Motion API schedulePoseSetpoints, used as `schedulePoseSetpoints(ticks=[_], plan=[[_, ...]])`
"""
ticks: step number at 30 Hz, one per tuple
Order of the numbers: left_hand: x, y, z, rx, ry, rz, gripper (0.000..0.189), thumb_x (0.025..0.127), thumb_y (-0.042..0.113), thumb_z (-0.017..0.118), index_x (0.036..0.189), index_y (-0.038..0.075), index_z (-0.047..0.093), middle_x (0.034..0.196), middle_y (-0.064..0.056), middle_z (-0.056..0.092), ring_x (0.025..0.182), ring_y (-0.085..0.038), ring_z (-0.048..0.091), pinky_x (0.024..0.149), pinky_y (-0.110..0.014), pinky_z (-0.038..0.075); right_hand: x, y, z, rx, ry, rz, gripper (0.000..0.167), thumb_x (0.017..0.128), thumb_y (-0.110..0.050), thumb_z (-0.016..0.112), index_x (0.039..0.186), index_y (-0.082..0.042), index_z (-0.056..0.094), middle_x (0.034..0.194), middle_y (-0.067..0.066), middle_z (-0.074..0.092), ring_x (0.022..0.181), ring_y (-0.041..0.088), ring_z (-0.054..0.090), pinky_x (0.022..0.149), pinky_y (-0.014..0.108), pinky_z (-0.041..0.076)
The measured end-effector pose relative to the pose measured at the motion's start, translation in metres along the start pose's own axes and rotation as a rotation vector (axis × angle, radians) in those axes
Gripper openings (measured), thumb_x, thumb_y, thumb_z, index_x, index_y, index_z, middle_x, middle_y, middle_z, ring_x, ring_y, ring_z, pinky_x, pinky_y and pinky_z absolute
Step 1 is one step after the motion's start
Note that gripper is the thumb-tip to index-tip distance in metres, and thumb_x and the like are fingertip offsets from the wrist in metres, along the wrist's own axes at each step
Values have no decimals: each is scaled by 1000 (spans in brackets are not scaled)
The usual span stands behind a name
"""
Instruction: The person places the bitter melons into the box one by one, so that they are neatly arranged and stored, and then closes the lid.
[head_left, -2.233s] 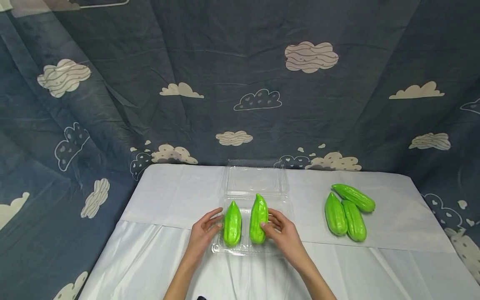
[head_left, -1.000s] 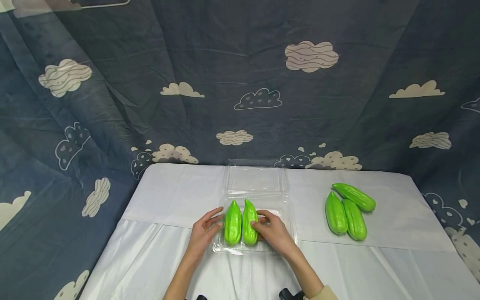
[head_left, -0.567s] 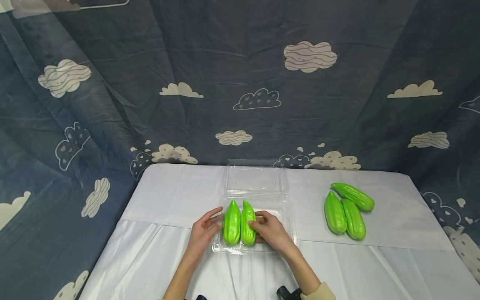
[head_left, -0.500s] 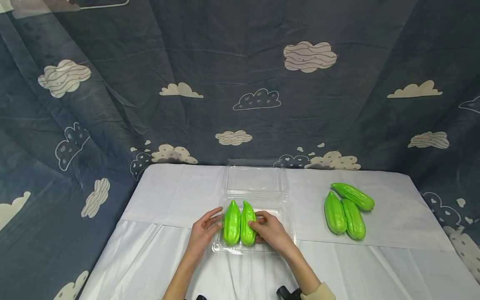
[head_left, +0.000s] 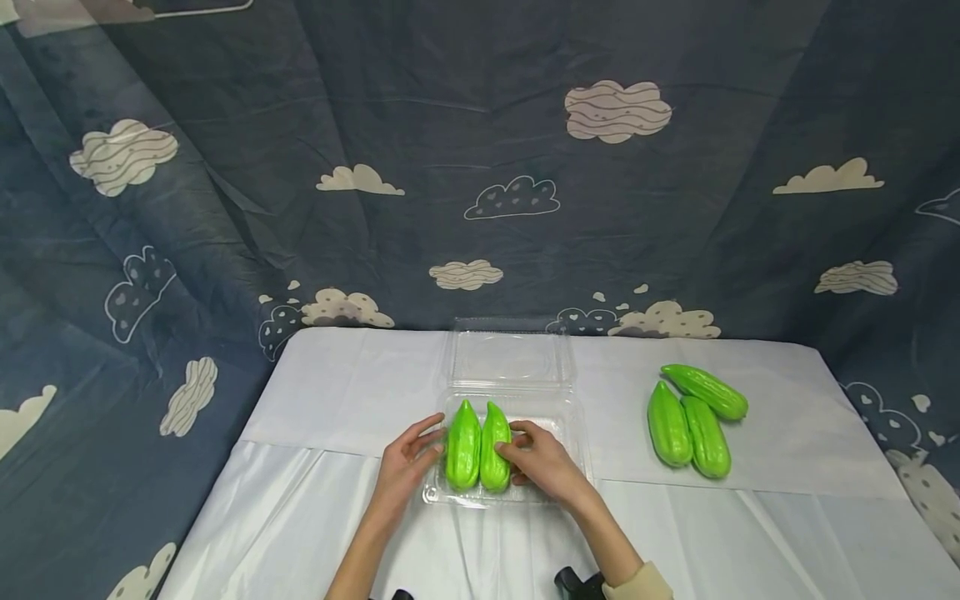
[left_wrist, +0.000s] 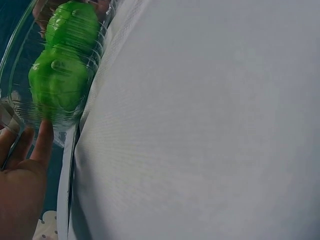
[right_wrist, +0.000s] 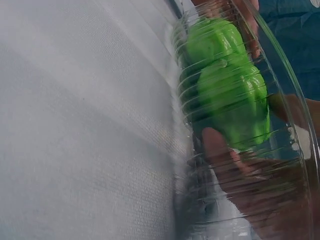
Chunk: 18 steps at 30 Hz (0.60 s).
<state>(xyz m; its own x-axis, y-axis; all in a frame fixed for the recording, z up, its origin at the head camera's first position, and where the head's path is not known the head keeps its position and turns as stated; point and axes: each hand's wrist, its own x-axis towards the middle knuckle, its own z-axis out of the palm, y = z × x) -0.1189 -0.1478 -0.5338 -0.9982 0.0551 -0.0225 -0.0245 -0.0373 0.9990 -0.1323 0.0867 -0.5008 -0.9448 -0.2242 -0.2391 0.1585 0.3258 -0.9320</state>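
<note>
Left fingers (head_left: pixel 422 427) sit parted at the tray edge (head_left: pixel 465 502) (contact unclear); right fingers (head_left: pixel 525 427) grip a green gourd (head_left: pixel 492 433), with room rightward.

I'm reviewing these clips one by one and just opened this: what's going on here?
A person's right hand holds a ridged green vegetable inside an open clear plastic clamshell container, next to a second vegetable. The left hand is at the container's left side. Three more vegetables lie grouped on the white cloth to the right.
</note>
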Motion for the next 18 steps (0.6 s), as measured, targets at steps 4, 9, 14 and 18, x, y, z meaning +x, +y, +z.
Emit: schedulePoseSetpoints(ticks=[4, 9, 14, 18], plan=[[0, 1, 1, -4, 1, 3, 46, 91, 2, 65, 136, 6, 57, 134, -19, 58, 126, -32, 53, 100, -27, 43, -2, 0, -3, -7, -2, -14, 54, 92, -23, 67, 135, 7, 49, 117, 25, 58, 77, 20, 67, 66, 38, 59], [1, 0, 1, -5, -3, 25, 46, 91, 0, 64, 136, 5, 56, 135, -20, 57, 126, -33, 52, 101, -27, 43, -3, 1, -5, -21, 3, -19, 53, 92, -22, 68, 135, 4, 51, 118, 24, 58, 80, 21, 67, 69, 38, 59], [2, 0, 1, -2, -2, 22, 46, 91, -1, 62, 136, 5, 57, 136, -20, 56, 127, -33, 52, 100, -26, 43, -4, 1, -6, -46, 49, -20, 55, 90, -22, 70, 134, 4, 51, 116, 23, 58, 77, 20, 67, 68, 38, 59], [1, -1, 1, -5, -6, 27, 46, 91, -3, 61, 136, 2, 55, 137, -21, 55, 127, -34, 52, 100, -25, 44, -3, 2, -4, -47, 54, -9, 57, 88, -21, 72, 135, 4, 51, 116, 22, 58, 75, 18, 67, 67, 37, 59]])
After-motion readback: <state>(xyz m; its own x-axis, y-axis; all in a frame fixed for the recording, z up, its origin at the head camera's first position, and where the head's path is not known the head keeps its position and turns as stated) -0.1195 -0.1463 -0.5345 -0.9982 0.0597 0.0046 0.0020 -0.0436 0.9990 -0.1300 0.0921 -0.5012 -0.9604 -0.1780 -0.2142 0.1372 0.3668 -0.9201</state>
